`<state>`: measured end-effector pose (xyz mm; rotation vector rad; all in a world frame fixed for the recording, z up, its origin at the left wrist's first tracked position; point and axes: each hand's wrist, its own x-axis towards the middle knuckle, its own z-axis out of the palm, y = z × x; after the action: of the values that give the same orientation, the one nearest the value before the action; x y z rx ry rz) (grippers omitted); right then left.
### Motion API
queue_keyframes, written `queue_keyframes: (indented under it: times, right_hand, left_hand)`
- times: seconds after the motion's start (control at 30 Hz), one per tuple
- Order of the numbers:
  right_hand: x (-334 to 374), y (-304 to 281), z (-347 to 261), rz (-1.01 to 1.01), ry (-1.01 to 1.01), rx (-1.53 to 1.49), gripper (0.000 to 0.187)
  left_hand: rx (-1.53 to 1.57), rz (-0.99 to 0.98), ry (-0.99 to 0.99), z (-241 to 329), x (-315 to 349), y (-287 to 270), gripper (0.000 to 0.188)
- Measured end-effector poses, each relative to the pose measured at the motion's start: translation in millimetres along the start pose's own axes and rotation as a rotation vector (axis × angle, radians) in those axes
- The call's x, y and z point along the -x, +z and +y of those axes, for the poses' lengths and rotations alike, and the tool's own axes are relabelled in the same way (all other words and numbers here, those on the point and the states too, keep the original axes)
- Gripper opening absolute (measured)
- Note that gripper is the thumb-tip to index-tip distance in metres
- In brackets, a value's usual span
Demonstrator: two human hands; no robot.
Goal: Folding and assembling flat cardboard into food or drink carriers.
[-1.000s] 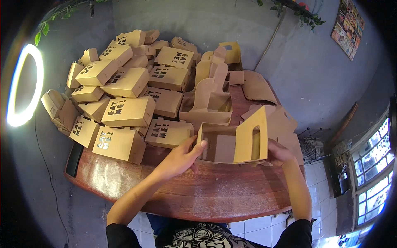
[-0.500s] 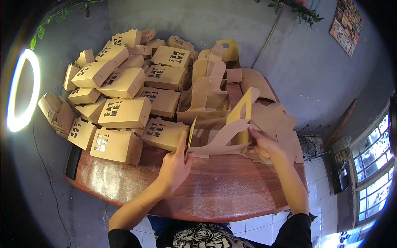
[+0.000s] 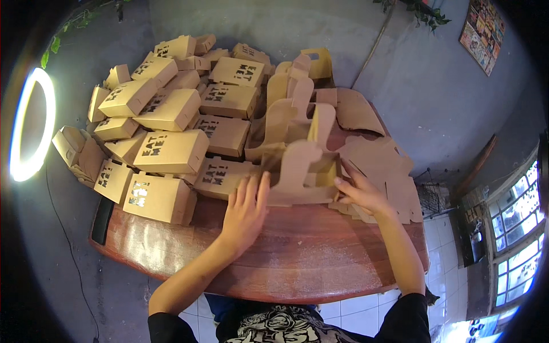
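Observation:
A brown cardboard carry box (image 3: pixel 297 178) stands upright near the front middle of the table, with tall handle flaps raised and its top uncovered. My right hand (image 3: pixel 363 193) grips its right end, thumb on the near side and fingers reaching along the end wall. My left hand (image 3: pixel 247 212) lies against the left end with fingers stretched out side by side; its index finger touches the wall. Directly behind stands a row of similar carry boxes (image 3: pixel 277 128), handles up. Left of my left hand is a closed carton (image 3: pixel 220 178) with cut-out lettering.
A large heap of closed brown cartons (image 3: pixel 171 108) covers the table's left and back. Flat cardboard blanks (image 3: pixel 372 166) lie at the right. Bare reddish wood (image 3: pixel 297 251) shows in front. A lit ring lamp (image 3: pixel 33 124) stands at the far left; a barred window (image 3: pixel 517 228) is right.
The carry box has turned and shifted slightly, and its handle flaps stand differently. My left fingers have straightened along its end; my right hand has stayed at the right end.

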<state>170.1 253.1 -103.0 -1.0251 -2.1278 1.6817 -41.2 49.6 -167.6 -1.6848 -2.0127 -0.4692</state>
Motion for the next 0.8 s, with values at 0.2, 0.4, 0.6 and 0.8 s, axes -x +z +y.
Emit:
queue_keyframes:
  times: [0.2, 0.4, 0.6, 0.8]
  right_hand:
    - [-8.5, 5.5, 13.7, 0.023, -0.252, 0.180, 0.096]
    - [-14.8, -7.0, 35.9, 0.038, -0.382, 0.245, 0.091]
    - [13.5, -31.3, 31.0, -0.050, -0.110, 0.175, 0.093]
    - [16.2, -52.9, 46.7, 0.153, -0.144, 0.575, 0.085]
  left_hand:
    - [-0.019, -0.014, -0.046, -3.1, -5.2, 6.8, 0.079]
    - [-0.006, 0.007, -0.036, -1.7, -6.5, -7.3, 0.072]
    - [-0.004, 0.028, -0.003, 10.0, -1.4, -42.9, 0.071]
    - [0.131, -0.016, 0.047, 19.1, -3.9, -39.3, 0.079]
